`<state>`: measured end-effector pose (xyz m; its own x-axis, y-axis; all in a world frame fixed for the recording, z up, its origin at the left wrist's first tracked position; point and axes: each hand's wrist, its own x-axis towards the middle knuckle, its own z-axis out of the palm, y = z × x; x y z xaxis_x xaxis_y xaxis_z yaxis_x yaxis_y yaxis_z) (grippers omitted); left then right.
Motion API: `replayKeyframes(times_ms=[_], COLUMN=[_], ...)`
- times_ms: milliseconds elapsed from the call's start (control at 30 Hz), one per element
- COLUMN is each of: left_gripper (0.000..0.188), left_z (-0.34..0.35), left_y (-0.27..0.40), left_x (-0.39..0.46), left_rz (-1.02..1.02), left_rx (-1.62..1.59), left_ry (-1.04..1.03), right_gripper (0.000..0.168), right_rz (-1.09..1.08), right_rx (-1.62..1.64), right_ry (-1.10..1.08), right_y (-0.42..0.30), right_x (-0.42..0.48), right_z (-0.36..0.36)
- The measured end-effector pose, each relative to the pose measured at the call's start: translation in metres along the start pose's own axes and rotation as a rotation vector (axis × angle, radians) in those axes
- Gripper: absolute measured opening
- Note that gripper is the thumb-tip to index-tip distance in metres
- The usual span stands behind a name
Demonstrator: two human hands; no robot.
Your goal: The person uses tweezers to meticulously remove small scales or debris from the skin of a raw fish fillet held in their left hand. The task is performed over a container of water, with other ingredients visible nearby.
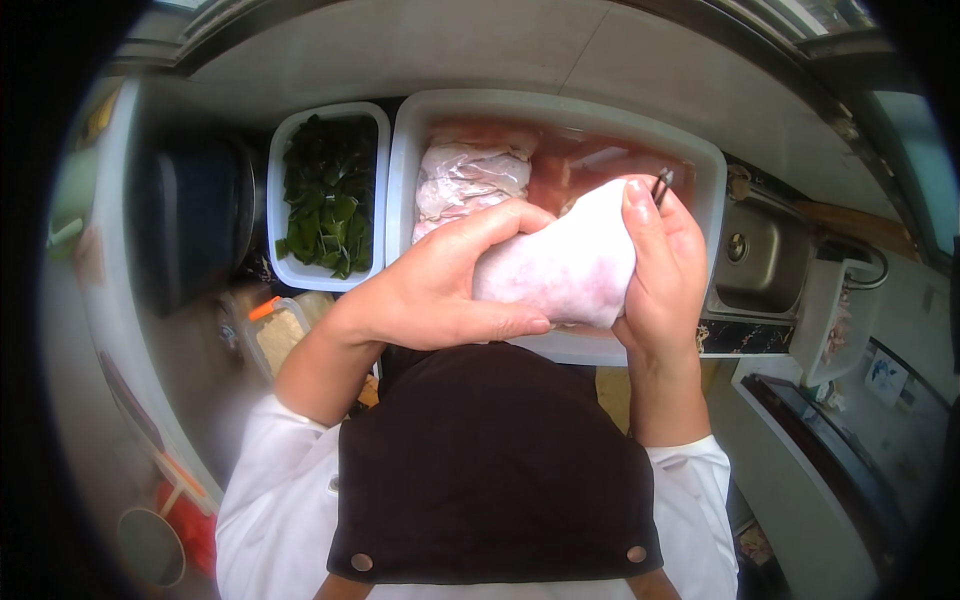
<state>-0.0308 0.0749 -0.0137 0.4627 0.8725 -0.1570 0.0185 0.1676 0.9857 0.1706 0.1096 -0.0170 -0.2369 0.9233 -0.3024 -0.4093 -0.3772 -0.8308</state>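
Observation:
Between my two hands is a pale pinkish piece of raw meat with smooth skin [562, 262], raised over a large white plastic tub [401, 161]. My left hand [450, 277] wraps round its left end, thumb along the near side. At the right end, my right hand [664, 247] pinches its edge and also holds a small dark pointed tool, seemingly tweezers [661, 187], whose tips stick out beyond the fingers. Reddish water [585, 161] fills part of the tub. Folded pieces of raw meat [476, 172] are heaped at the tub's left end.
Left of the tub stands a white container [275, 225] of cut green leaves [330, 199]. A lidded box with an orange clip [264, 307] sits nearer my left arm. On the right are a steel sink [765, 259] and a white bin [814, 322] holding meat pieces. A wall [480, 49] rises behind.

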Motion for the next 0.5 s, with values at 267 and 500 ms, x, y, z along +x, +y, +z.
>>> replayKeyframes(times_ms=[267, 500], left_gripper=[0.03, 0.022], left_z=[0.002, 0.002], left_y=[-0.011, -0.017], left_x=[-0.002, 0.003], left_rz=[-0.046, -0.041], left_rx=[-0.484, -0.5], left_ry=[0.264, 0.368], right_gripper=[0.024, 0.047], right_rz=[0.077, -0.229], right_rx=[-0.084, -0.348], right_ry=[-0.099, -0.095], right_y=[-0.001, 0.026], right_x=[0.007, -0.02], right_z=[-0.018, 0.0])
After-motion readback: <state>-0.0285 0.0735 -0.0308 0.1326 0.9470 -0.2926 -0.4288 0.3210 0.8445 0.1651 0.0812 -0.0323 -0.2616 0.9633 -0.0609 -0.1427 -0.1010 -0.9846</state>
